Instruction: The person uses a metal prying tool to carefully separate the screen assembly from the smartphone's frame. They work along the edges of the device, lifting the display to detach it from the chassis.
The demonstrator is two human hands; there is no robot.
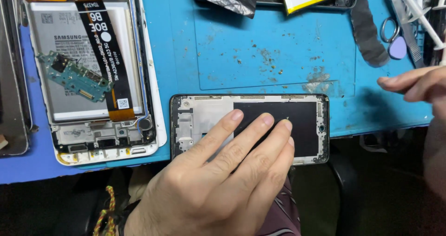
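Head view: the left hand (223, 180) lies flat, fingers spread and extended, pressing on the open back of a black phone frame (251, 127) that sits at the near edge of the blue work mat (278, 45), at about 6 o'clock in the picture. The fingertips rest on the frame's dark inner panel; nothing is pinched or gripped. The right hand (416, 85) hovers at 3 o'clock, fingers loosely curled and holding nothing that shows, though its palm is out of frame.

To my judgement, steadying the frame well means keeping the palm's weight even, since part of it overhangs the mat's edge and could tip toward the lap.

At 9 o'clock lies a disassembled white phone (93, 73), acting as a shallow tray: inside it sit a pale battery, a black flex ribbon (104, 45) running lengthwise, and a small green circuit board (74, 75) lying loose on the battery. At 2 o'clock, scissors (395, 29), a lilac pick (397, 48) and white plastic tools cluster together.
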